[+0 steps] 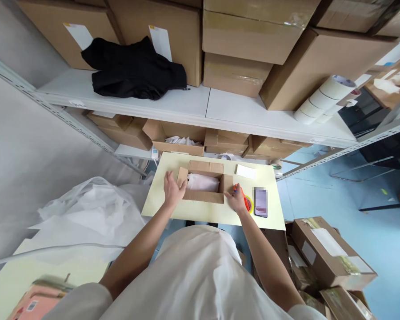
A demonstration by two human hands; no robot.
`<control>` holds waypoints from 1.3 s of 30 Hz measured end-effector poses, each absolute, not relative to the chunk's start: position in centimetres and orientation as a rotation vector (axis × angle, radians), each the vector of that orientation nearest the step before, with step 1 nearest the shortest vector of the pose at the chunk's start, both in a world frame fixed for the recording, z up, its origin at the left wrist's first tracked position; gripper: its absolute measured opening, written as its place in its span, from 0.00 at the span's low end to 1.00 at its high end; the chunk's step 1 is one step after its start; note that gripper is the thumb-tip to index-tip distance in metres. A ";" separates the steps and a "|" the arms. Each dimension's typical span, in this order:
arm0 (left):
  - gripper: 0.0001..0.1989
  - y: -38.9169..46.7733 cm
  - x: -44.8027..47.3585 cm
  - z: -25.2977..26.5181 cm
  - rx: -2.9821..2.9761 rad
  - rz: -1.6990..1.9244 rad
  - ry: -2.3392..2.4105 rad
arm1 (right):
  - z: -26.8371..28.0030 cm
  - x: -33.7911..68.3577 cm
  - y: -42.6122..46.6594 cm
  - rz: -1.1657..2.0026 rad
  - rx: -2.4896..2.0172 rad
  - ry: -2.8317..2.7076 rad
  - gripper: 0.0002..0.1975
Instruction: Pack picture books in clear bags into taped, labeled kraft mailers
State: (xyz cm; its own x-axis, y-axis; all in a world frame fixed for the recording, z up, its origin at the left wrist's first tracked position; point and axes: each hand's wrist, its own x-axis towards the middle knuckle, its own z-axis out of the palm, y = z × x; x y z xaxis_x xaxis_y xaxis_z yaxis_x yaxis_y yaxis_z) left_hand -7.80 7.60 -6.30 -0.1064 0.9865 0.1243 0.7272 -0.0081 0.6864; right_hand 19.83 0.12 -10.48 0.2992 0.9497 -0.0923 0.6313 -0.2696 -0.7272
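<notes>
An open cardboard box (205, 197) sits on the pale yellow table, its flaps folded outward. Inside lies a whitish-pink wrapped bundle (203, 182). My left hand (174, 190) is at the box's left flap, the thumb on its edge and the other fingers stretched apart. At the right flap, my right hand (236, 199) has its thumb near the cardboard and its fingers extended. A red tape dispenser (245, 199) with a yellow-rimmed roll lies against that hand; the fingers partly cover it, and I see no clear grip on it.
A phone (261, 202) and a white paper slip (246, 171) lie on the table (193, 214), right of the box. A shelf (193, 104) with cartons, black cloth (136, 71) and tape rolls (323, 100) stands behind. Plastic wrap (90, 209) fills the left; cartons (330, 253) stack at right.
</notes>
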 end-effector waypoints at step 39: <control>0.15 6.5 -10.9 -13.4 1.498 0.816 1.380 | -8.0 16.6 4.2 1.104 -1.706 -0.975 0.36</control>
State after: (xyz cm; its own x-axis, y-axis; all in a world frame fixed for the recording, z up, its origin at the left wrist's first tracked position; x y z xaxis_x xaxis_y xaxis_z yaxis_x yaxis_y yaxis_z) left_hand -10.92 6.53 -13.39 0.1547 0.9819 -0.1089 0.3781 0.0430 0.9248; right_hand 16.55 4.21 -8.01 0.3034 0.9141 -0.2691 0.1542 -0.3258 -0.9328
